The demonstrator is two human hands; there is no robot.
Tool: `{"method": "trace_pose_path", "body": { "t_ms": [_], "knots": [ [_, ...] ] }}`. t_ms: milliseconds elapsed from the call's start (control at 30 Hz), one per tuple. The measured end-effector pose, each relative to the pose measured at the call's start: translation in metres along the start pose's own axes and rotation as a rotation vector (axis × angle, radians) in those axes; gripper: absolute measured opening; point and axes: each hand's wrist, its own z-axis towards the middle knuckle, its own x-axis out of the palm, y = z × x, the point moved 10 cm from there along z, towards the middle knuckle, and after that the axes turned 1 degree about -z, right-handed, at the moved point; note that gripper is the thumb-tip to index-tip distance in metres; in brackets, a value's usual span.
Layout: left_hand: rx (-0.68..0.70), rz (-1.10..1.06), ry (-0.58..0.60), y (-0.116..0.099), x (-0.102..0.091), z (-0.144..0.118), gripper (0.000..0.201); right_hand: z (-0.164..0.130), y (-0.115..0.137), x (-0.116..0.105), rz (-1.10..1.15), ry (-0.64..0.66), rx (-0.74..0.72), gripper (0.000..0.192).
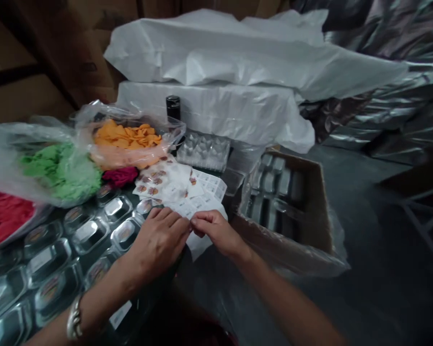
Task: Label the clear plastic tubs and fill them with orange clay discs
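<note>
My left hand (168, 233) is closed at the near edge of a white label sheet (198, 246), whose corner hangs down between my hands. Thumb and forefinger of my right hand (216, 230) are pinched together, touching the left fingertips; whatever is between them is too small to make out. Just beyond lie more printed sheets, some with small text labels (211, 185) and others with round coloured stickers (157, 179). Clear plastic containers (92, 234) stand in rows beside my left arm, several bearing a round sticker or a white label.
Plastic bags hold orange (126, 137), green (57, 166) and red pieces (7, 216) at the left. A dark red bundle (120, 177), a clear moulded tray (204, 153) and a black cylinder (173, 108) stand further back. At right is a plastic-lined carton (326, 211) with stacked containers.
</note>
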Motion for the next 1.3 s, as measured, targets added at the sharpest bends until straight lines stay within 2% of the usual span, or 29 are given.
{"method": "trace_pose_path", "body": {
  "t_ms": [67, 133, 233, 333, 433, 600, 667, 700, 800, 867, 933, 1033, 1133, 1200, 1300],
  "knots": [
    [-0.129, -0.122, -0.055, 0.022, -0.019, -0.023, 0.011, 0.000, 0.004, 0.026, -0.042, 0.083, 0.013, 0.021],
    [-0.215, -0.128, -0.112, 0.039, -0.039, -0.048, 0.014, 0.002, 0.008, 0.056, -0.082, 0.163, 0.028, 0.023],
    [-0.233, 0.084, -0.166, 0.052, -0.068, -0.083, 0.018, 0.013, 0.013, 0.098, -0.099, 0.206, 0.026, 0.038],
    [-0.203, 0.312, -0.240, 0.054, -0.096, -0.117, 0.017, 0.030, 0.010, 0.146, 0.014, 0.271, 0.048, 0.050],
    [-0.186, 0.430, -0.246, 0.055, -0.108, -0.149, 0.017, 0.040, 0.006, 0.199, 0.047, 0.391, 0.062, 0.043],
    [-0.259, 0.425, -0.174, 0.062, -0.114, -0.200, 0.014, 0.049, -0.007, 0.262, -0.200, 0.536, 0.085, 0.028],
    [-0.374, 0.311, -0.168, 0.072, -0.123, -0.225, 0.009, 0.053, -0.008, 0.284, -0.287, 0.598, 0.064, 0.025],
    [-0.463, 0.229, -0.201, 0.080, -0.131, -0.241, 0.009, 0.055, -0.006, 0.296, -0.323, 0.631, 0.039, 0.025],
    [-0.861, -0.034, -0.338, 0.114, -0.151, -0.299, 0.024, 0.050, -0.001, 0.336, -0.410, 0.773, -0.057, 0.025],
    [-1.107, -0.223, -0.339, 0.132, -0.147, -0.336, 0.022, 0.043, 0.002, 0.363, -0.434, 0.868, -0.123, 0.025],
    [-1.244, -0.402, -0.292, 0.143, -0.136, -0.358, 0.017, 0.038, 0.003, 0.384, -0.430, 0.927, -0.166, 0.026],
    [-1.324, -0.501, -0.318, 0.160, -0.136, -0.379, 0.021, 0.040, 0.000, 0.399, -0.440, 0.961, -0.186, 0.023],
    [-1.377, -0.394, -0.299, 0.190, -0.146, -0.397, 0.025, 0.056, -0.002, 0.391, -0.484, 0.909, -0.185, 0.019],
    [-1.387, -0.294, -0.193, 0.212, -0.146, -0.403, 0.027, 0.066, -0.003, 0.379, -0.497, 0.879, -0.168, 0.018],
    [-1.363, -0.230, 0.009, 0.237, -0.132, -0.404, 0.029, 0.072, -0.001, 0.364, -0.497, 0.877, -0.161, 0.015]
  ]
}}
